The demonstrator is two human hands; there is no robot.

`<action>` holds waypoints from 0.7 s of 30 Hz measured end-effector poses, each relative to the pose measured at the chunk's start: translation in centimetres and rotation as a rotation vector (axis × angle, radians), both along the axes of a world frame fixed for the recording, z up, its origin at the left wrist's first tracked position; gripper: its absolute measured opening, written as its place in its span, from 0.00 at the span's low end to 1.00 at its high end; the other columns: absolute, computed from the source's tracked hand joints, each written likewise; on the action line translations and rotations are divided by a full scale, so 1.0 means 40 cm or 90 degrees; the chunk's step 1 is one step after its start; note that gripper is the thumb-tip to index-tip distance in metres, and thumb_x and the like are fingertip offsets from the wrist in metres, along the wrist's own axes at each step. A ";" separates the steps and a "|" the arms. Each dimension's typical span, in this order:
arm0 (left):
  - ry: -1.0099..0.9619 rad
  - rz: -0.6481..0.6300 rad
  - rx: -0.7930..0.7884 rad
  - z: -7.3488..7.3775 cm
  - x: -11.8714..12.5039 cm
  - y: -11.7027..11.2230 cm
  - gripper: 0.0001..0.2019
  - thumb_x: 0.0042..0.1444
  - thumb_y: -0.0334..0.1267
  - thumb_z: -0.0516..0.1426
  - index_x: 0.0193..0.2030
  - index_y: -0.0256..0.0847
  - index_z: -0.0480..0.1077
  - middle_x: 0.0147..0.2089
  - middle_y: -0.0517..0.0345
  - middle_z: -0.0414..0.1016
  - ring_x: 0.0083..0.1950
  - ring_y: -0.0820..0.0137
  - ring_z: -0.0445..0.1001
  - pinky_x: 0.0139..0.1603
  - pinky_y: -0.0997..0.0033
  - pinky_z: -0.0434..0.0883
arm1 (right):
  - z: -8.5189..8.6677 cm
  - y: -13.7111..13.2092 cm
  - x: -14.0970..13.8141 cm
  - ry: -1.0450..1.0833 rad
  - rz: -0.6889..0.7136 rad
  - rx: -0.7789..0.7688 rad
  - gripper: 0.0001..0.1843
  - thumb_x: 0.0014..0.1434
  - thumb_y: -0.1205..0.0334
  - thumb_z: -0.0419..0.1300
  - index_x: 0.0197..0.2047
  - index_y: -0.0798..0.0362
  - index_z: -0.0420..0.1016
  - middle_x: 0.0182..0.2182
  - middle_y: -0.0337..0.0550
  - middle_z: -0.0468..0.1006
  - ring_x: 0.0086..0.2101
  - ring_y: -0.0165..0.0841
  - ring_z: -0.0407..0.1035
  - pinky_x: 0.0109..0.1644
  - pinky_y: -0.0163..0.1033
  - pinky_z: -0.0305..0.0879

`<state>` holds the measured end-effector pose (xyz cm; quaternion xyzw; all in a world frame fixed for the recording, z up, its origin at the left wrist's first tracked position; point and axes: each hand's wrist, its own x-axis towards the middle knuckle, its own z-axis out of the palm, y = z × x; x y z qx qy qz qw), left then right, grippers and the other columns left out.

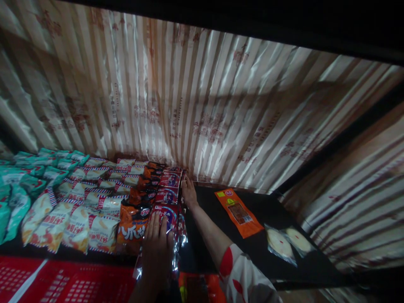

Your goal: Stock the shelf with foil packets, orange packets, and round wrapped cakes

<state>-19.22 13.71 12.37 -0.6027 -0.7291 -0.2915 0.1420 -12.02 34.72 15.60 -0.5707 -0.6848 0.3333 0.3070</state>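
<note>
A column of dark red snack packets (167, 194) runs from the front of the black shelf to its back. My left hand (158, 242) lies flat on the nearest red packets, fingers stretched out. Farther back, my right hand (188, 194) rests along the right side of the same column, its fingers extended against the packet edges; the fingertips are partly hidden. Just left of the red column stand orange and black snack bags (134, 221), touching it.
White snack bags (75, 225) and green bags (19, 181) fill the shelf's left part. Right lie an orange packet (240, 212) and two clear-wrapped round pale items (279, 243). Below are a red basket (91, 280) and orange packets (202, 288). Pleated patterned sheeting (205, 97) lines the back.
</note>
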 end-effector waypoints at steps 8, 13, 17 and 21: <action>-0.038 -0.022 0.013 -0.022 -0.002 0.013 0.24 0.59 0.40 0.48 0.59 0.29 0.61 0.62 0.37 0.61 0.64 0.54 0.58 0.58 0.50 0.64 | -0.088 -0.045 0.030 0.196 -0.005 -0.053 0.40 0.60 0.38 0.37 0.67 0.55 0.48 0.65 0.45 0.51 0.64 0.35 0.44 0.66 0.42 0.39; -0.056 0.010 0.095 -0.047 0.013 0.028 0.22 0.58 0.39 0.48 0.57 0.31 0.63 0.61 0.39 0.63 0.66 0.54 0.53 0.60 0.49 0.62 | -0.104 -0.033 0.012 0.193 0.021 -0.056 0.44 0.57 0.35 0.38 0.67 0.58 0.45 0.67 0.47 0.45 0.65 0.35 0.37 0.67 0.42 0.32; -0.044 0.009 0.097 -0.049 0.014 0.030 0.21 0.59 0.39 0.48 0.58 0.36 0.62 0.60 0.43 0.64 0.65 0.56 0.56 0.58 0.50 0.64 | -0.120 -0.029 0.008 0.191 0.027 -0.052 0.44 0.57 0.34 0.41 0.67 0.55 0.46 0.66 0.45 0.45 0.65 0.35 0.38 0.67 0.44 0.34; -0.007 -0.002 0.059 -0.031 0.009 0.020 0.22 0.58 0.39 0.49 0.59 0.37 0.61 0.60 0.43 0.64 0.64 0.56 0.58 0.57 0.50 0.65 | -0.113 -0.032 0.004 0.149 0.056 -0.047 0.44 0.57 0.34 0.39 0.67 0.56 0.47 0.66 0.47 0.47 0.65 0.36 0.40 0.67 0.46 0.36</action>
